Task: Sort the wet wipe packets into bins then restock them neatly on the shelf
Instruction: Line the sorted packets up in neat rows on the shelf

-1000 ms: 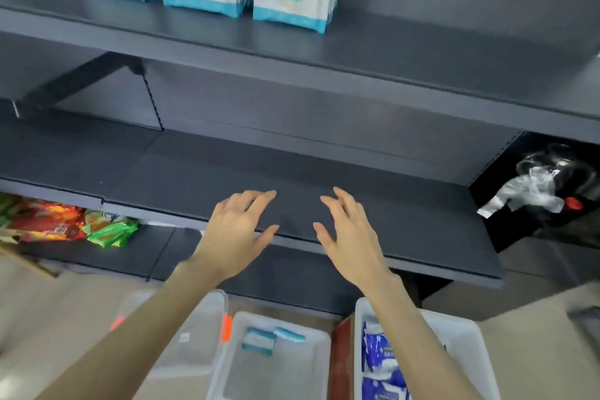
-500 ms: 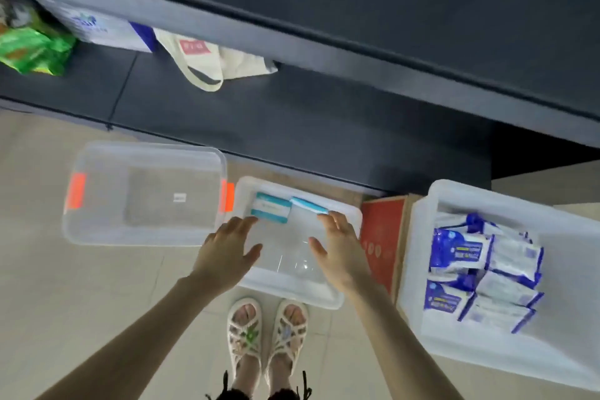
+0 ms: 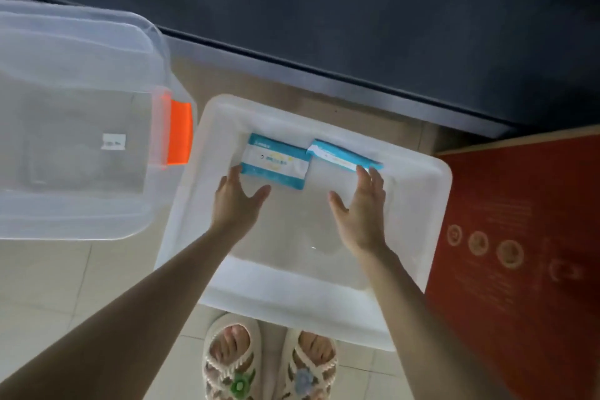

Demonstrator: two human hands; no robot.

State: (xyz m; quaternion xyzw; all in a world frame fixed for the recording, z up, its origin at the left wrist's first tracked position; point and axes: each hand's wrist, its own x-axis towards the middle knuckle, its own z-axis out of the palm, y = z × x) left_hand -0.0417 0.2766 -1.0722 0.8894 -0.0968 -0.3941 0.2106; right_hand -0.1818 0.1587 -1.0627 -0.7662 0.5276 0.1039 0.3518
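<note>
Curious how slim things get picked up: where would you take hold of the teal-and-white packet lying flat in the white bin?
Probably by its near long edge, coming from above on the person's side. The flat packet lies face up on the floor of the white bin, so only edges offer a hold; the left hand is open at its near-left corner.

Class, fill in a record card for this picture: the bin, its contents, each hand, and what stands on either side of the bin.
Bin: white bin, open-topped, on the floor
Contents: two teal-and-white packets, a flat packet on the left and a tilted packet near the far wall
Left hand: left hand open, fingertips at the flat packet's near corner
Right hand: right hand open, fingertips by the tilted packet's right end; contact unclear
Left of bin: clear box with orange latch
Right of bin: red carton
</note>
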